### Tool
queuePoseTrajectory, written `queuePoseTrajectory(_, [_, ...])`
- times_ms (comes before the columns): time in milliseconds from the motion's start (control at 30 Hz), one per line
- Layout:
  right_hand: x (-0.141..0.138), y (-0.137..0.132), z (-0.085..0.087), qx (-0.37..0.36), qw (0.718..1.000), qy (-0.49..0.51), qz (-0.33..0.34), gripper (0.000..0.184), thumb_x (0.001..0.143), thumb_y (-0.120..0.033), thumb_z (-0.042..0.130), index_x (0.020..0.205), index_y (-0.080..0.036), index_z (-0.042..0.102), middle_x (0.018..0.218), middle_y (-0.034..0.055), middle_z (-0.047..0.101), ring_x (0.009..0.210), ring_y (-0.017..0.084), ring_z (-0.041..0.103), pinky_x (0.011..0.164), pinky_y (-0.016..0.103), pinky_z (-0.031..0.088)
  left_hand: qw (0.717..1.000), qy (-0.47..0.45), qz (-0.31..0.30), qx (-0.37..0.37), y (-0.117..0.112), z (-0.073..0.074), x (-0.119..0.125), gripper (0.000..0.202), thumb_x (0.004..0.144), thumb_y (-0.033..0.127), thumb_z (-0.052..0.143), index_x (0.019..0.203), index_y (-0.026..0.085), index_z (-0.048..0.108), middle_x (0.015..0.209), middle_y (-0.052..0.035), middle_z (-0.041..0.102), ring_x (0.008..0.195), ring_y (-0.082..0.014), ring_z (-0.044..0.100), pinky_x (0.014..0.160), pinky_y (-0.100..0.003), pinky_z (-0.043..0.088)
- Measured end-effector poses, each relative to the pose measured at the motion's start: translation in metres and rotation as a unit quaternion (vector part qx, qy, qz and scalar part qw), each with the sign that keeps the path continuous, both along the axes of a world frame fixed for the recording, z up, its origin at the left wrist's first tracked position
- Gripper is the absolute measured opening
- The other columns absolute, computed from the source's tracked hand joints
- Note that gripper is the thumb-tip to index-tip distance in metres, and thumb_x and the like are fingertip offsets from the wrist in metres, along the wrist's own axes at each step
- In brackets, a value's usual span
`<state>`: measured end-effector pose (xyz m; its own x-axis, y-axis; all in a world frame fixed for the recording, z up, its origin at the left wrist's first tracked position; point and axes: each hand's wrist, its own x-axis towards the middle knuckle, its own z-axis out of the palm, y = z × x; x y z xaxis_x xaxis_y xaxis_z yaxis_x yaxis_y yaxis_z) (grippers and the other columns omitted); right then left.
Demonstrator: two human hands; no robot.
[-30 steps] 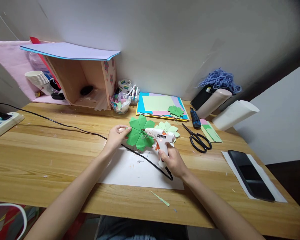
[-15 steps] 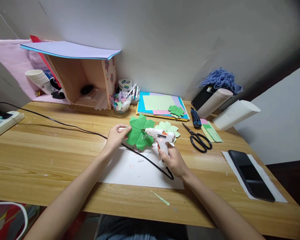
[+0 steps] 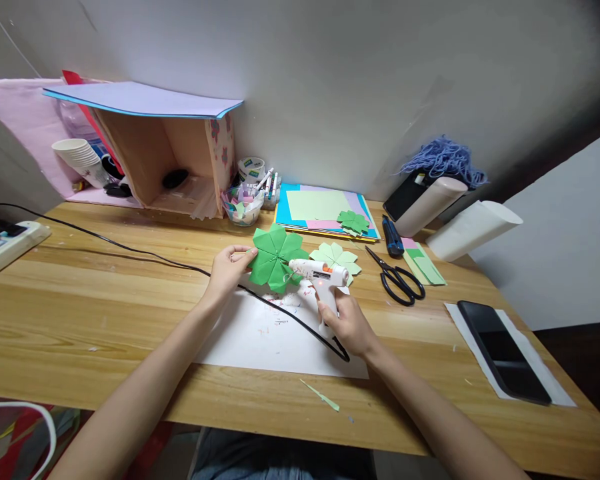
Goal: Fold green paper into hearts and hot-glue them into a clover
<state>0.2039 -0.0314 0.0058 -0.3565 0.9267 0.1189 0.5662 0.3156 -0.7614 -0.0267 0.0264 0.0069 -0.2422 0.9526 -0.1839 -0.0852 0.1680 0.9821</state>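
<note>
Pinched by one edge in my left hand (image 3: pixel 233 270) is a dark green paper flower (image 3: pixel 279 257), tilted up above the table. My right hand (image 3: pixel 349 325) is closed round the handle of a white hot glue gun (image 3: pixel 321 277), whose nozzle points left at the flower's right side. A small orange light glows on the gun. Behind it lies a pale green paper flower (image 3: pixel 336 259), partly covered by the gun. Below both hands is a marked white sheet (image 3: pixel 265 343), crossed by a black cord (image 3: pixel 300 320).
Black scissors (image 3: pixel 400 283), a utility knife (image 3: pixel 393 237) and paper strips (image 3: pixel 424 262) lie to the right, with a phone (image 3: pixel 503 350) nearer. Coloured sheets (image 3: pixel 313 203) bear a small green flower (image 3: pixel 353 222). An open box (image 3: pixel 175 157) and a tub of scraps (image 3: pixel 243 207) stand behind.
The green flower has moved slightly up and left in my left hand, widening the gap between its centre and the nozzle. The glue gun has stayed almost in place.
</note>
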Motion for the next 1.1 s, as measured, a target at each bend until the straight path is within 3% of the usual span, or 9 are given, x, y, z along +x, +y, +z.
queuePoseTrajectory(200, [-0.001,0.0,0.003,0.008,1.0,-0.001,0.014,0.028,0.085,-0.033,0.038,0.098,-0.015,0.055,0.069,0.0011,0.058,0.06,0.015,0.052,0.059,0.026,0.04,1.0,-0.001,0.002,0.001,0.0,0.0,-0.001,0.046,0.051,0.045,0.076,0.079,0.012,0.06,0.062,-0.0019,0.065,0.06,-0.0123,0.059,0.059,-0.023,0.047])
queuePoseTrajectory(700, [0.002,0.0,0.004,-0.028,1.0,-0.009,0.011,0.024,0.083,-0.034,0.04,0.091,-0.015,0.054,0.067,0.0014,0.058,0.061,0.015,0.053,0.057,0.025,0.039,1.0,-0.011,0.016,-0.003,0.002,-0.001,-0.003,0.047,0.048,0.045,0.076,0.079,0.012,0.06,0.061,-0.0015,0.064,0.058,-0.0114,0.058,0.059,-0.022,0.046])
queuePoseTrajectory(800, [0.006,-0.004,0.002,-0.032,0.998,0.048,-0.026,0.023,0.082,-0.037,0.043,0.081,-0.017,0.054,0.061,0.0001,0.056,0.056,0.014,0.051,0.054,0.025,0.039,1.0,-0.006,0.015,-0.005,0.003,-0.004,-0.004,0.046,0.049,0.044,0.076,0.078,0.012,0.061,0.061,-0.0016,0.063,0.057,-0.0109,0.057,0.057,-0.022,0.046])
queuePoseTrajectory(933, [0.003,-0.011,0.003,-0.051,0.981,0.171,-0.075,0.035,0.082,-0.044,0.04,0.062,-0.018,0.05,0.051,-0.0002,0.049,0.048,0.013,0.044,0.049,0.025,0.035,1.0,0.005,-0.007,-0.023,0.003,-0.01,-0.001,0.044,0.05,0.044,0.076,0.077,0.012,0.062,0.062,-0.0023,0.063,0.057,-0.0118,0.058,0.055,-0.022,0.046])
queuePoseTrajectory(1100, [-0.015,-0.017,0.026,-0.1,0.938,0.322,-0.084,0.044,0.087,-0.045,0.03,0.055,-0.019,0.043,0.047,0.0001,0.043,0.046,0.011,0.035,0.048,0.026,0.032,0.995,0.031,-0.08,-0.041,0.003,-0.02,0.002,0.044,0.06,0.046,0.069,0.085,0.01,0.063,0.079,-0.0104,0.067,0.069,-0.0174,0.062,0.064,-0.028,0.049])
